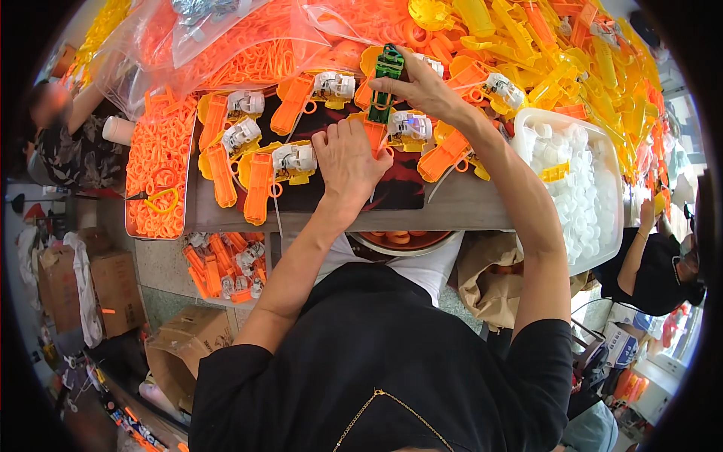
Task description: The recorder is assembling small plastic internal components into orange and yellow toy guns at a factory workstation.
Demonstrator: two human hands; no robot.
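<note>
My left hand (348,162) rests on the dark work mat, its thumb and fingers closed around the orange handle of a toy gun half (374,135). That piece carries a white mechanism (411,125) with a faint bluish-purple glow. Right above the handle, my right hand (425,87) grips an upright green-and-black oblong block (386,75), whose lower end meets the toy gun half. Whether they are joined, I cannot tell. Similar orange-and-yellow toy gun halves (258,184) with white mechanisms lie on both sides of my hands.
A tray of small orange rings (158,139) with scissors (160,197) stands left. At right is a white tub (614,188) of whitish translucent parts. Orange and yellow parts (489,30) heap along the back. Two other people sit at the far left and right.
</note>
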